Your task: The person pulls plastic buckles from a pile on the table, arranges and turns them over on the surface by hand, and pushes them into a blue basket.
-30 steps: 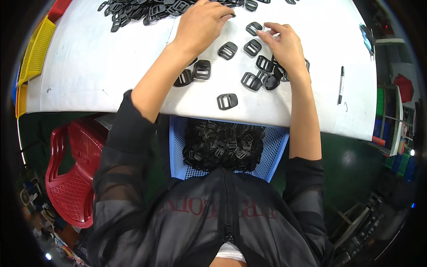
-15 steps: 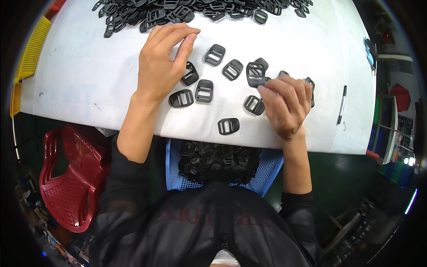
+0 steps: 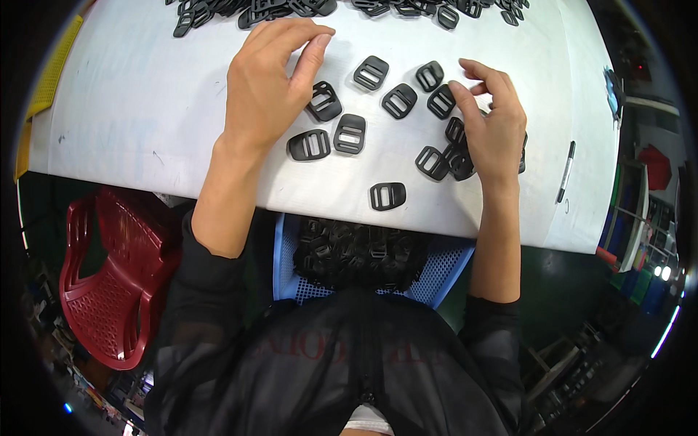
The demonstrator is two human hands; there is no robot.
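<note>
Several black plastic strap adjuster buckles lie loose on the white table. My left hand (image 3: 269,83) hovers beside them, fingers loosely curved, the thumb tip close to the index tip and nothing visible between them. Nearest to it are a dark buckle (image 3: 324,102) by the thumb and another buckle (image 3: 350,134) closer to me. On the right, my right hand (image 3: 494,120) is open, thumb and fingers apart. A buckle (image 3: 441,102) lies just left of its thumb. Below the palm sits a small overlapping cluster of buckles (image 3: 459,161), partly hidden by the hand.
A large buckle pile (image 3: 273,10) covers the table's far edge. A blue basket (image 3: 443,265) full of black pieces stands under the near edge. A pen (image 3: 566,172) lies at right. A red plastic chair (image 3: 109,291) and yellow basket (image 3: 54,69) are at left.
My right hand has moved away from me and its fingers have spread. A blurred buckle near its fingertips now rests flat on the table. The view has shifted slightly; my left hand keeps its pose.
</note>
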